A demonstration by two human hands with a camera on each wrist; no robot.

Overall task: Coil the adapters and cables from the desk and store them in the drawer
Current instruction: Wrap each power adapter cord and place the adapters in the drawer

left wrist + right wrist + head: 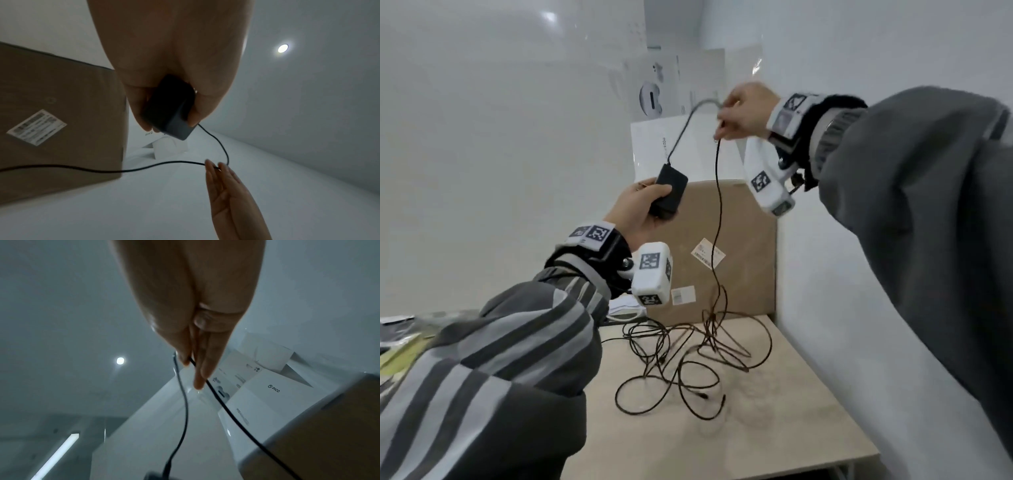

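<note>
My left hand [640, 209] grips a black power adapter [668, 195] held up over the desk; the left wrist view shows the adapter [170, 110] clasped between thumb and fingers. Its thin black cable [717, 219] arches up to my right hand [743, 113], which pinches it high above the desk; in the right wrist view the cable [226, 410] passes between the fingertips [198, 382]. From there the cable hangs down into a tangle of black cables [688, 356] lying on the wooden desk [774, 428].
A brown cardboard box [739, 240] stands at the back of the desk against the wall. White product boxes [664, 137] sit behind and above it. A white partition [859, 308] borders the desk on the right. Papers [400, 342] lie at the left.
</note>
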